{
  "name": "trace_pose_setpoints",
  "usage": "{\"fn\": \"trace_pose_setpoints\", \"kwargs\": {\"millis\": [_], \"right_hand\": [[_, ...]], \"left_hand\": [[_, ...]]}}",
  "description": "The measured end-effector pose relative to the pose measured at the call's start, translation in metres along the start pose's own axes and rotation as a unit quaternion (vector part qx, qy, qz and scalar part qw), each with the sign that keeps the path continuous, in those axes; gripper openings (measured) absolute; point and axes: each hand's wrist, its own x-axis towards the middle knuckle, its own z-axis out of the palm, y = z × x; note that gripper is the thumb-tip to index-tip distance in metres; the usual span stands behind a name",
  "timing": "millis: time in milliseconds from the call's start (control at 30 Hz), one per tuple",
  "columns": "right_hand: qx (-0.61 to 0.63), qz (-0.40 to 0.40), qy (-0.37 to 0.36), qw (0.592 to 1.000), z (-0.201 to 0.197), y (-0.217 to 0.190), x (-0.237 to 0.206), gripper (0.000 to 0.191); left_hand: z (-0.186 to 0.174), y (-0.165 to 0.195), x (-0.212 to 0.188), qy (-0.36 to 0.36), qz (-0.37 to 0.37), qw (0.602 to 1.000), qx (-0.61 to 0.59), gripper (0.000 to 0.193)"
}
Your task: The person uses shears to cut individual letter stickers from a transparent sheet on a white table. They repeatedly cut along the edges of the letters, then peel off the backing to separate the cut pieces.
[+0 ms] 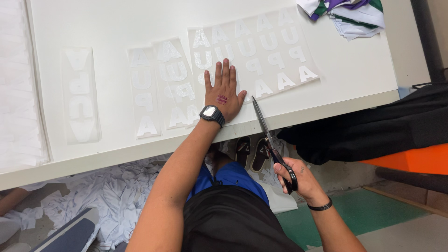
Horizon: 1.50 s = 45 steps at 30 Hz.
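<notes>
Cutting a clear transfer sheet of white letters (254,53) on the white table (354,70). Best practice, as I judge it: keep the sheet flat and run the blades between letter columns. Left hand (223,93) lies palm-down on the sheet's near edge, fingers slightly spread. Right hand (298,175), below the table edge, has fingers curled through the scissors (270,140) handles, blades angled up toward the sheet.

We see the left hand (223,91) pressed flat on a clear letter sheet (254,53) on the table (359,70), while the right hand (298,177) grips scissors (270,140) at its edge.
</notes>
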Motion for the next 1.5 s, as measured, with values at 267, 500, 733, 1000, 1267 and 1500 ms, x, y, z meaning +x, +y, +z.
{"fn": "trace_pose_setpoints", "kwargs": {"millis": [267,500,733,1000,1267,1500], "right_hand": [[0.03,-0.007,-0.017,0.999,-0.002,0.002,0.004,0.042],[0.015,-0.009,-0.008,1.0,-0.003,-0.002,0.008,0.042],[0.013,-0.017,-0.01,1.0,0.0,-0.009,0.013,0.043],[0.011,-0.024,0.001,1.0,0.003,-0.015,0.026,0.044],[0.027,-0.026,-0.006,0.999,0.004,-0.028,0.038,0.047],[0.026,-0.017,0.003,1.0,0.008,-0.044,0.052,0.048]], "left_hand": [[0.001,0.0,-0.001,0.008,0.001,1.0,0.003,0.082],[0.0,0.001,-0.001,0.006,0.001,1.0,0.012,0.082],[0.0,0.001,-0.002,0.018,0.004,1.0,0.008,0.082],[-0.003,0.001,-0.001,0.003,0.0,1.0,0.014,0.082],[-0.004,0.002,-0.002,-0.001,-0.003,1.0,0.017,0.083],[-0.004,0.002,-0.002,0.001,-0.001,1.0,0.012,0.082]]}}
